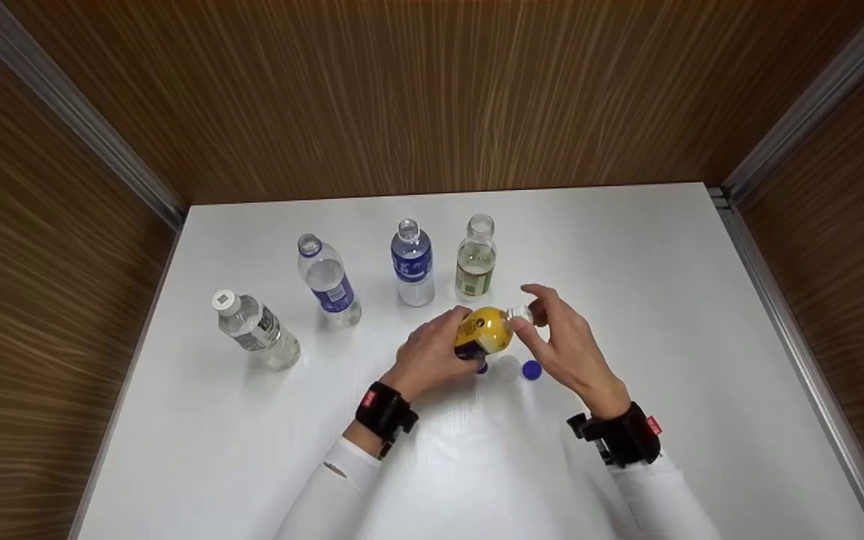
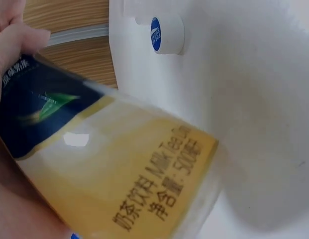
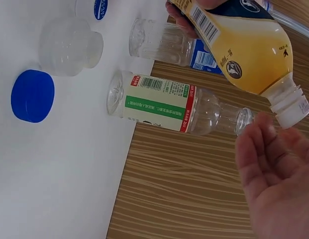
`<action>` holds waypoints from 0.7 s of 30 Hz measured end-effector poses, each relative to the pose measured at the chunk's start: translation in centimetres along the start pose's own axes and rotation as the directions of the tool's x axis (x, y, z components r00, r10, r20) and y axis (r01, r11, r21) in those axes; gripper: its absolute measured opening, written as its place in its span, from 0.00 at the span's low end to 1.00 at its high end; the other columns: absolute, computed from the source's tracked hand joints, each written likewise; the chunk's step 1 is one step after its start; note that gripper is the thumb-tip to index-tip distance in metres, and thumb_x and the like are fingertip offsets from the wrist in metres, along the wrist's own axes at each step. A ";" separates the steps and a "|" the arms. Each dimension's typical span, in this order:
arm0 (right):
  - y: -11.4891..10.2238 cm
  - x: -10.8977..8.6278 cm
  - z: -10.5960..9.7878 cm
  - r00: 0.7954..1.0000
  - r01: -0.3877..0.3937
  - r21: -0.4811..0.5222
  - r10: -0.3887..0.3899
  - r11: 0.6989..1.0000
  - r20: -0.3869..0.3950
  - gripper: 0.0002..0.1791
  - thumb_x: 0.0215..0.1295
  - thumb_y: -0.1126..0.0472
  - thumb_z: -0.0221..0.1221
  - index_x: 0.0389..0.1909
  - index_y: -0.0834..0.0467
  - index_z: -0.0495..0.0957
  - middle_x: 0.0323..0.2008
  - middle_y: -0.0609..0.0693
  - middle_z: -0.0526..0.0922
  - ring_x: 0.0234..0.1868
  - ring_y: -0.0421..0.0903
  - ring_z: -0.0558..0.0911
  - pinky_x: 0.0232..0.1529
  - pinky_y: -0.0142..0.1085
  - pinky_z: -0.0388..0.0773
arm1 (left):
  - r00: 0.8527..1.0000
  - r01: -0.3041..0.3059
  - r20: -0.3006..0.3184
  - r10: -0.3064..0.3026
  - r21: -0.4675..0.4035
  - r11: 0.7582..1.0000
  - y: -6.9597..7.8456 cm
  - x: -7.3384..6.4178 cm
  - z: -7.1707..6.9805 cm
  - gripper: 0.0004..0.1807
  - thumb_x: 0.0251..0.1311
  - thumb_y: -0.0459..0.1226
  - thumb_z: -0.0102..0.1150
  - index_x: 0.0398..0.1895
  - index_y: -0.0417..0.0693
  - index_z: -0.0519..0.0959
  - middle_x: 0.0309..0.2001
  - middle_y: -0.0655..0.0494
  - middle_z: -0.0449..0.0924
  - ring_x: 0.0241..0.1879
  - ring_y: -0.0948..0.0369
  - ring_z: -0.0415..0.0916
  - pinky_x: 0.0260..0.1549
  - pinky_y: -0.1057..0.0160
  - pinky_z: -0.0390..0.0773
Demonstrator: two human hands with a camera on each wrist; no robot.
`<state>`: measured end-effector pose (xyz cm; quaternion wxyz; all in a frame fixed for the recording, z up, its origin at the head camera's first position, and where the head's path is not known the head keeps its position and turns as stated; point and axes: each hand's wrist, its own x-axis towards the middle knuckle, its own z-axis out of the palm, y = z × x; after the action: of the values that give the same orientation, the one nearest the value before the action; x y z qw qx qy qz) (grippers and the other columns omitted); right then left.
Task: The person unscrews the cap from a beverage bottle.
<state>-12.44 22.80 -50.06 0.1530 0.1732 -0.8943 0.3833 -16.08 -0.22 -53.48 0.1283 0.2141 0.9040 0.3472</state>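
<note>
My left hand [image 1: 432, 352] grips a milk tea bottle [image 1: 486, 331] round its yellow and dark-blue label. The bottle is tilted, its neck pointing right toward my other hand. A white cap [image 3: 293, 110] sits on the neck, with the fingertips of my right hand [image 1: 567, 345] right at its edge. Those fingers are loosely bent and spread in the right wrist view. On the table beneath lie a blue cap [image 1: 531, 370], a translucent cap [image 3: 69, 47] and a white cap with a blue printed top [image 2: 169, 35].
Behind the hands stand an uncapped bottle with a green label [image 1: 475, 262] and two uncapped blue-label bottles, one in the middle [image 1: 412, 264] and one farther left [image 1: 331, 281]. A white-capped clear bottle [image 1: 258, 330] stands leftmost. Wood-grain panels [image 1: 432, 97] enclose the white table [image 1: 702, 337].
</note>
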 end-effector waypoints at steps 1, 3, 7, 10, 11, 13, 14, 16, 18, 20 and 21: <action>-0.1 0.0 0.1 0.999 -0.036 -0.011 0.035 0.999 -0.008 0.19 0.74 0.56 0.62 0.59 0.63 0.77 0.33 0.48 0.78 0.32 0.44 0.77 0.34 0.39 0.74 | 1.000 -0.004 -0.011 0.005 0.027 1.000 0.1 0.0 0.0 0.42 0.50 0.46 0.81 0.68 0.54 0.70 0.58 0.55 0.80 0.55 0.56 0.77 0.60 0.50 0.75; -0.2 0.0 0.3 0.996 -0.087 -0.031 0.086 0.996 -0.019 0.16 0.75 0.54 0.60 0.54 0.62 0.79 0.28 0.47 0.76 0.27 0.43 0.74 0.30 0.38 0.71 | 0.999 -0.018 -0.036 0.021 0.081 0.997 0.2 0.0 0.0 0.42 0.50 0.47 0.81 0.68 0.53 0.69 0.58 0.54 0.79 0.56 0.55 0.77 0.63 0.48 0.73; -0.3 0.1 0.6 0.996 -0.088 -0.047 0.086 0.995 -0.034 0.12 0.76 0.55 0.60 0.45 0.61 0.82 0.22 0.43 0.71 0.21 0.41 0.68 0.23 0.35 0.65 | 0.995 -0.051 -0.075 0.065 0.166 0.985 0.3 -0.1 0.0 0.42 0.51 0.46 0.81 0.69 0.51 0.69 0.60 0.51 0.79 0.58 0.53 0.77 0.66 0.46 0.70; -0.2 0.1 0.8 0.998 -0.042 -0.037 0.041 0.998 -0.037 0.10 0.75 0.57 0.62 0.46 0.61 0.81 0.23 0.42 0.69 0.22 0.39 0.68 0.22 0.33 0.65 | 0.993 -0.062 -0.085 0.078 0.179 0.982 0.3 -0.1 0.0 0.43 0.51 0.46 0.81 0.69 0.50 0.69 0.61 0.50 0.79 0.58 0.53 0.77 0.66 0.47 0.70; -0.2 0.1 0.8 0.999 -0.025 -0.033 0.024 0.999 -0.036 0.10 0.75 0.59 0.62 0.47 0.62 0.81 0.24 0.42 0.70 0.23 0.39 0.69 0.23 0.33 0.66 | 0.993 -0.062 -0.085 0.078 0.176 0.982 0.3 -0.1 0.0 0.43 0.51 0.46 0.81 0.69 0.50 0.69 0.61 0.50 0.79 0.59 0.53 0.77 0.67 0.47 0.70; -0.2 0.1 0.8 0.999 0.008 -0.025 -0.009 1.000 -0.031 0.10 0.74 0.60 0.62 0.49 0.62 0.80 0.27 0.43 0.71 0.27 0.39 0.71 0.25 0.33 0.68 | 0.994 -0.061 -0.081 0.075 0.161 0.985 0.3 -0.2 0.0 0.42 0.51 0.46 0.81 0.69 0.50 0.69 0.61 0.50 0.79 0.59 0.53 0.77 0.67 0.46 0.69; -0.2 0.1 0.7 0.999 0.024 -0.023 -0.025 0.999 -0.026 0.10 0.74 0.61 0.61 0.50 0.62 0.80 0.29 0.43 0.71 0.28 0.39 0.72 0.27 0.33 0.70 | 0.994 -0.058 -0.079 0.071 0.151 0.987 0.3 -0.2 0.0 0.43 0.51 0.46 0.81 0.69 0.50 0.69 0.61 0.50 0.79 0.59 0.53 0.76 0.67 0.46 0.69; -0.1 0.0 0.6 0.999 0.053 -0.016 -0.053 0.998 -0.012 0.11 0.74 0.61 0.61 0.52 0.62 0.80 0.31 0.44 0.72 0.32 0.40 0.74 0.30 0.35 0.73 | 0.995 -0.055 -0.078 0.066 0.136 0.989 0.2 -0.2 0.0 0.42 0.51 0.46 0.81 0.68 0.50 0.69 0.60 0.50 0.79 0.59 0.53 0.76 0.67 0.45 0.69; -0.1 0.0 0.5 0.998 0.066 -0.012 -0.065 0.998 0.006 0.13 0.74 0.61 0.61 0.54 0.63 0.79 0.33 0.46 0.73 0.35 0.42 0.75 0.33 0.38 0.75 | 0.995 -0.052 -0.077 0.062 0.121 0.991 0.2 -0.2 0.0 0.42 0.51 0.46 0.81 0.68 0.50 0.69 0.60 0.51 0.79 0.59 0.54 0.77 0.67 0.45 0.69; -0.1 -0.1 0.3 0.998 0.054 0.002 -0.054 0.999 0.031 0.16 0.74 0.60 0.61 0.57 0.64 0.77 0.36 0.49 0.75 0.39 0.44 0.76 0.37 0.42 0.78 | 0.996 -0.043 -0.076 0.052 0.115 0.992 0.1 -0.2 0.1 0.42 0.52 0.46 0.80 0.69 0.51 0.69 0.60 0.51 0.79 0.59 0.54 0.77 0.66 0.45 0.70; -0.1 -0.1 0.2 0.998 0.031 0.013 -0.032 0.999 0.046 0.19 0.74 0.58 0.61 0.59 0.64 0.76 0.38 0.50 0.75 0.40 0.45 0.77 0.39 0.44 0.79 | 0.996 -0.041 -0.078 0.050 0.116 0.992 0.1 -0.2 0.1 0.42 0.52 0.46 0.80 0.69 0.51 0.69 0.60 0.51 0.79 0.59 0.54 0.77 0.66 0.46 0.70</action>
<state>-12.34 22.57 -50.13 0.1376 0.1970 -0.8924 0.3820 -15.85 -0.19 -53.47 0.0714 0.2274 0.9218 0.3059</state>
